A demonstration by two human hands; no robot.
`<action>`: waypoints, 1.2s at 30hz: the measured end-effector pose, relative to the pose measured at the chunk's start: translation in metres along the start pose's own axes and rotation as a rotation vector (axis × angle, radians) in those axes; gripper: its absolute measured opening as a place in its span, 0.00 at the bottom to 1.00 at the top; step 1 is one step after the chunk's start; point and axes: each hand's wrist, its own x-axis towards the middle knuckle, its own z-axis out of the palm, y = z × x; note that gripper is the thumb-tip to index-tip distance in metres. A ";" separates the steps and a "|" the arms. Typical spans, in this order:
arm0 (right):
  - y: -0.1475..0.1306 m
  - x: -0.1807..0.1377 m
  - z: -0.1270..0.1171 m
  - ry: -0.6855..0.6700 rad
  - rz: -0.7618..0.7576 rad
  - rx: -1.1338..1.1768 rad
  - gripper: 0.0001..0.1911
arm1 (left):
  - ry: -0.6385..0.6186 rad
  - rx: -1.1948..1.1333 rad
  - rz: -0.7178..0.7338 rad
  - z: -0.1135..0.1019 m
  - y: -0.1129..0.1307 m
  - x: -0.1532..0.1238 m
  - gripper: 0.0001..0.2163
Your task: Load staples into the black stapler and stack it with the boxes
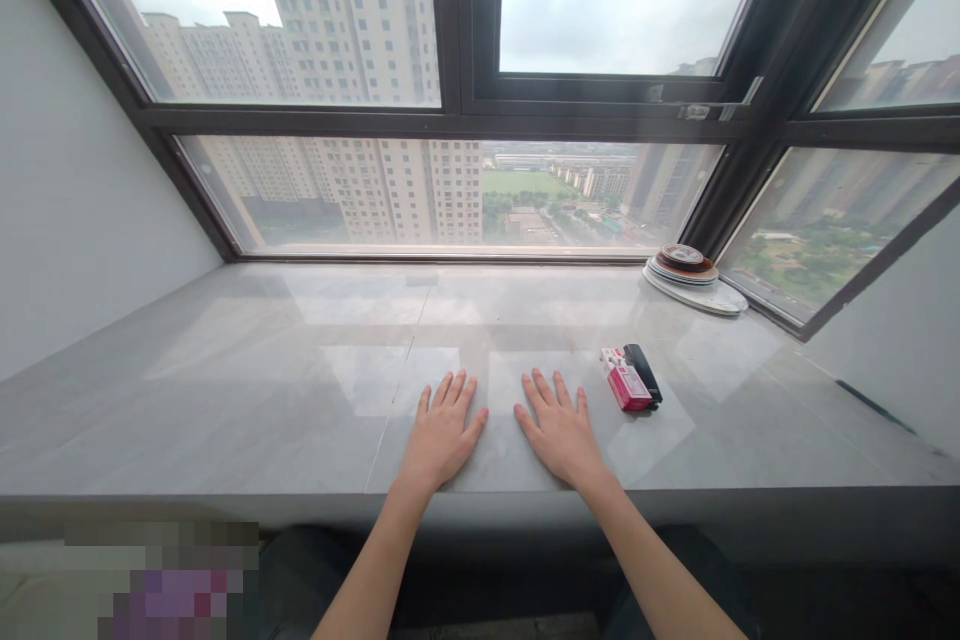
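My left hand [444,432] lies flat, palm down, on the grey marble-look sill [225,400], fingers spread and nothing in it. Beside it, my right hand [559,428] rests the same way, with a gap between the two thumbs. To the right of my right hand, and apart from it, sits a small pink and white box [627,382]. A black stapler [643,372] lies against the box's right side. Neither hand touches these things.
At the back right corner, by the window frame [450,125], stands a stack of plates or round lids [684,270]. The sill's front edge [495,492] runs just under my wrists. A dark strip [874,405] lies along the right wall. The lower left is pixelated.
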 end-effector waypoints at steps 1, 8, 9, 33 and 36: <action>0.000 -0.001 0.000 0.003 0.000 -0.002 0.32 | 0.001 0.002 0.001 0.000 0.000 0.000 0.27; -0.003 -0.005 0.001 0.022 0.014 -0.015 0.32 | 0.001 0.012 0.002 0.002 0.001 -0.003 0.28; -0.003 -0.005 0.001 0.026 0.014 -0.016 0.32 | 0.003 0.013 0.001 0.003 0.001 -0.003 0.28; -0.003 -0.009 -0.002 -0.012 0.009 -0.024 0.33 | 0.007 0.012 -0.026 -0.001 0.009 -0.008 0.29; -0.002 -0.010 -0.001 -0.003 0.010 -0.024 0.33 | 0.006 0.022 -0.029 0.001 0.010 -0.009 0.29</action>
